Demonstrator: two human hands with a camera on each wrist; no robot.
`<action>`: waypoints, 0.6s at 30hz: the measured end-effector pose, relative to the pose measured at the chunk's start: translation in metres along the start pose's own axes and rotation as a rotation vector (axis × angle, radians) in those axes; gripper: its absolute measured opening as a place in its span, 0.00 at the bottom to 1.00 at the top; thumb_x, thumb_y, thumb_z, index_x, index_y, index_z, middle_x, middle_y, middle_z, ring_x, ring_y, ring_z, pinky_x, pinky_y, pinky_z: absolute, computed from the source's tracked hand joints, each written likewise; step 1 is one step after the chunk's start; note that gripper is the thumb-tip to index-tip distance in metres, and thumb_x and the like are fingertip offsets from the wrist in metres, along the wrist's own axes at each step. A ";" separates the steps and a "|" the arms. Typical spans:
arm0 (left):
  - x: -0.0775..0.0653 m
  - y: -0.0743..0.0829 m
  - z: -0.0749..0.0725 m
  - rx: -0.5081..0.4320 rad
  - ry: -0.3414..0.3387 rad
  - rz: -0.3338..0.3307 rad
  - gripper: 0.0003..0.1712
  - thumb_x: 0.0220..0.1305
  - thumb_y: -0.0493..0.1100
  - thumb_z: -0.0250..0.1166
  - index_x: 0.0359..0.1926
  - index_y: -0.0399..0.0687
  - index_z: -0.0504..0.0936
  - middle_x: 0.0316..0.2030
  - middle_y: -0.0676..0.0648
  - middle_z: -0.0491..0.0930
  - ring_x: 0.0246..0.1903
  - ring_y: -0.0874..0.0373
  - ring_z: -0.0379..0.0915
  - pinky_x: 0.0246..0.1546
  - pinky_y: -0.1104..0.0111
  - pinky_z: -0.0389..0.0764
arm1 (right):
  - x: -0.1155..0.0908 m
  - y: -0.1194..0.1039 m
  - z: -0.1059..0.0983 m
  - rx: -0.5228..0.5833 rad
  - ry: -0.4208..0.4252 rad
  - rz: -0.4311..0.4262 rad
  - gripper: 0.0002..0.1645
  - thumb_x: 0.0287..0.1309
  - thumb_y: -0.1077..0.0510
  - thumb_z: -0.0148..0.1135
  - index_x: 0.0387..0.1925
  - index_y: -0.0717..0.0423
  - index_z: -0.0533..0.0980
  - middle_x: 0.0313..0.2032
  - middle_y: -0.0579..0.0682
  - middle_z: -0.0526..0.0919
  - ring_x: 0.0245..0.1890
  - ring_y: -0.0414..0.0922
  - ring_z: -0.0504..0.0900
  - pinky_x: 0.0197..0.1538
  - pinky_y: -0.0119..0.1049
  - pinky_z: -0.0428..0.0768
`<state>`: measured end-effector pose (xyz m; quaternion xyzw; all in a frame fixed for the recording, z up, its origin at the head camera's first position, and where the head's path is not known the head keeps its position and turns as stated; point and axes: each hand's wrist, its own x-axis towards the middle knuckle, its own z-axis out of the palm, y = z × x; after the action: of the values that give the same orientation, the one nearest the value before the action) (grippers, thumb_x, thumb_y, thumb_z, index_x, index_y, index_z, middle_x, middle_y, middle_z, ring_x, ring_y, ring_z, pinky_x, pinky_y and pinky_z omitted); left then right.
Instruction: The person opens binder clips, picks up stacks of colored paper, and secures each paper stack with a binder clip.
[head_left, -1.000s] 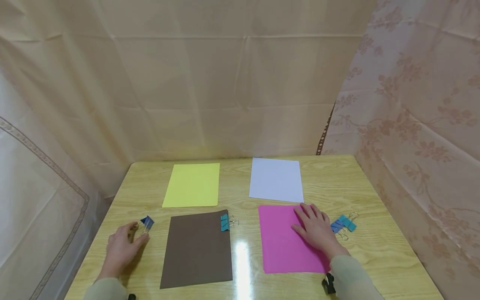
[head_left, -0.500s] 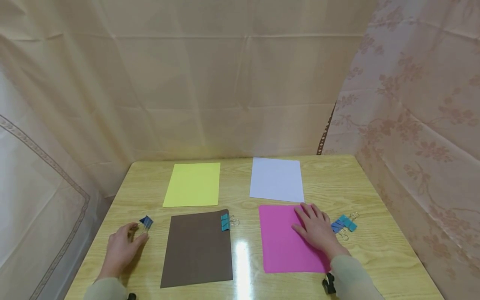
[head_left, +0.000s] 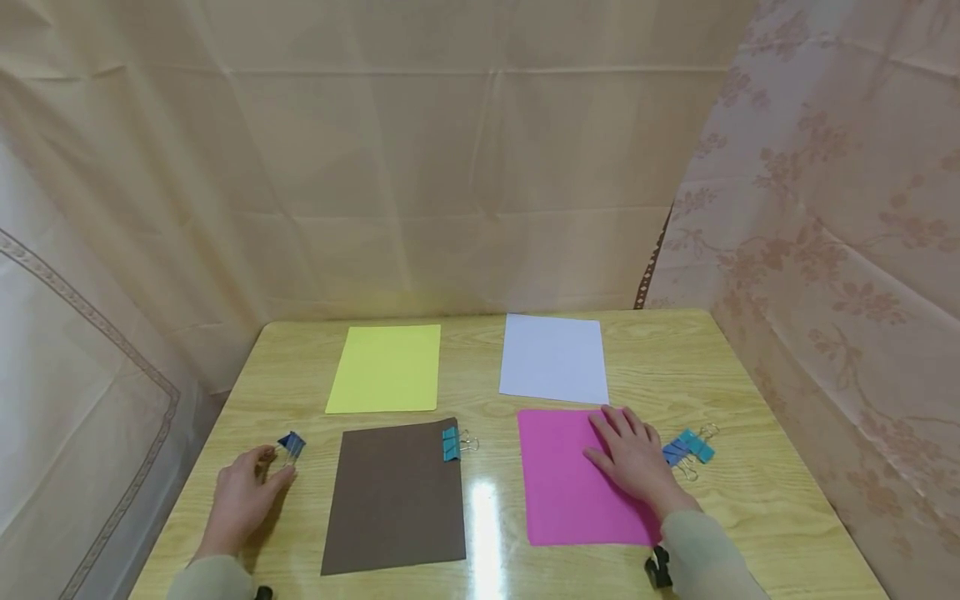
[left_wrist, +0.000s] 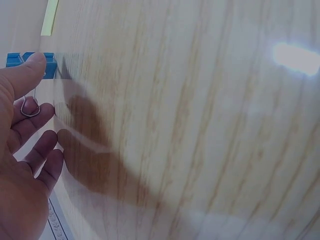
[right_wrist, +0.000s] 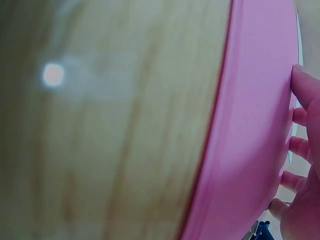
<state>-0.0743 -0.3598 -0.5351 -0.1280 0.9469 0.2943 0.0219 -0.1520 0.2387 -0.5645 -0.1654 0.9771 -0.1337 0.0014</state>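
At the table's left side my left hand point(head_left: 243, 497) pinches the wire handles of a blue binder clip point(head_left: 293, 443) between thumb and fingers. In the left wrist view, the thumb point(left_wrist: 31, 72) covers part of that binder clip point(left_wrist: 49, 71), and a wire loop hangs by the fingers. My right hand point(head_left: 633, 458) rests on a stack of pink paper point(head_left: 558, 492), fingers spread near its upper right edge. In the right wrist view, the fingertips touch the pink sheets point(right_wrist: 250, 125). Left of them lies brown paper point(head_left: 393, 500) with a teal binder clip point(head_left: 450, 445) on its upper right edge.
Yellow paper point(head_left: 385, 369) and white paper point(head_left: 553, 358) lie along the back of the wooden table point(head_left: 468, 367). Right of the pink stack are a teal binder clip point(head_left: 699, 448) and a blue one point(head_left: 675, 452), touching. Curtains point(head_left: 480, 167) hang behind and at both sides.
My left thumb and the blue binder clip have shifted very slightly to the left. The right hand and the papers have stayed in place.
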 end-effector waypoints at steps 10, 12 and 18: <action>-0.002 0.002 0.001 -0.006 0.011 0.000 0.37 0.70 0.50 0.66 0.65 0.24 0.69 0.60 0.24 0.75 0.60 0.25 0.68 0.59 0.36 0.69 | 0.000 -0.001 -0.001 -0.002 0.006 0.001 0.39 0.69 0.43 0.62 0.73 0.56 0.67 0.73 0.63 0.64 0.74 0.69 0.55 0.67 0.72 0.57; -0.002 0.002 0.002 -0.012 0.008 -0.014 0.37 0.70 0.50 0.66 0.66 0.25 0.69 0.60 0.24 0.74 0.60 0.26 0.67 0.59 0.37 0.69 | 0.000 -0.002 -0.002 0.001 0.013 -0.002 0.38 0.69 0.43 0.62 0.73 0.56 0.67 0.73 0.63 0.65 0.74 0.69 0.55 0.67 0.72 0.57; -0.002 0.002 0.004 -0.021 0.006 -0.043 0.37 0.70 0.51 0.66 0.66 0.26 0.69 0.61 0.24 0.74 0.59 0.27 0.66 0.59 0.37 0.68 | -0.001 -0.003 -0.003 0.004 0.017 -0.004 0.38 0.69 0.43 0.62 0.73 0.57 0.68 0.73 0.63 0.65 0.74 0.69 0.56 0.67 0.72 0.58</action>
<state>-0.0734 -0.3561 -0.5368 -0.1493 0.9408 0.3035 0.0242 -0.1500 0.2370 -0.5605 -0.1664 0.9765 -0.1371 -0.0068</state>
